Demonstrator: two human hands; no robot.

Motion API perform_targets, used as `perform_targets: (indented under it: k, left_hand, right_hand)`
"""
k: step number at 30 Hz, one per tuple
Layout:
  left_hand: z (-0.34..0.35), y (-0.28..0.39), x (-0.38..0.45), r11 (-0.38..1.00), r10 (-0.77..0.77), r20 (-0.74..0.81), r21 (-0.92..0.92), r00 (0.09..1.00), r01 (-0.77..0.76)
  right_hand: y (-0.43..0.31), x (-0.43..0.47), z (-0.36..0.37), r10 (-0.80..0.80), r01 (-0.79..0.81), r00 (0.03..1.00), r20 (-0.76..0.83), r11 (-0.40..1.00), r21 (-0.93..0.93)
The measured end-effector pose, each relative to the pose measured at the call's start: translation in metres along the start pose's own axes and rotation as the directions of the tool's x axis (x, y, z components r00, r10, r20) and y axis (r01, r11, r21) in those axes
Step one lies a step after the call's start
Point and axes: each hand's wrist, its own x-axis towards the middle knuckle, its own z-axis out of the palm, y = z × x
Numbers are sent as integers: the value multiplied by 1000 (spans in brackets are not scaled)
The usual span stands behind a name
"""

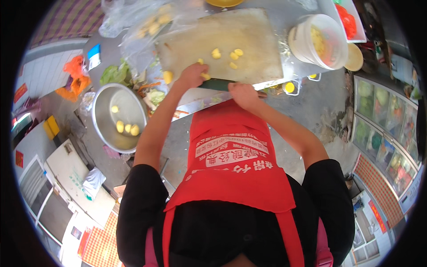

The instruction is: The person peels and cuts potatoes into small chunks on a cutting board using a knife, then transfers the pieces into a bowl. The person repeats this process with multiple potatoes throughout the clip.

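Observation:
A large worn cutting board (pixel 247 30) lies before me with several peeled yellow potato pieces (pixel 216 53) on it. My right hand (pixel 243 95) is closed around the handle end of a wide dark-bladed knife (pixel 216 84), near the board's front edge. At the blade's other end, my left hand (pixel 194 76) has its fingers on a potato piece (pixel 205 76); another piece shows just beyond the fingertips. A whole peeled potato (pixel 167 77) rests at the board's left edge.
Left of the board, a steel basin (pixel 120 116) holds several potatoes, beside vegetable scraps (pixel 155 96) and lettuce (pixel 115 75). A plastic bag of potatoes (pixel 151 28) lies at the back left. At the right stands a white bucket (pixel 300 43) with yellow pieces inside.

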Motion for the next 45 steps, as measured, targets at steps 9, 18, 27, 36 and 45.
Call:
perform_targets:
  k: [9,18,27,36,45]
  left_hand:
    - [18,-13,0,963,-213,-132,-197,968,185]
    - [75,50,-23,900,-420,-544,-349,727,260]
    - [83,67,-30,857,-514,-618,-344,595,382]
    - [82,75,-30,796,-603,-595,-407,532,447]
    - [99,69,-44,779,-625,-518,-378,584,499]
  right_hand:
    - [42,-68,-50,122,-136,982,143,986,96]
    - [40,-40,-1,222,-223,974,44,905,361]
    - [37,-15,4,96,-134,988,120,924,357]
    - [32,-10,-10,84,-122,989,123,929,349]
    - [25,-36,-9,159,-191,981,112,898,395]
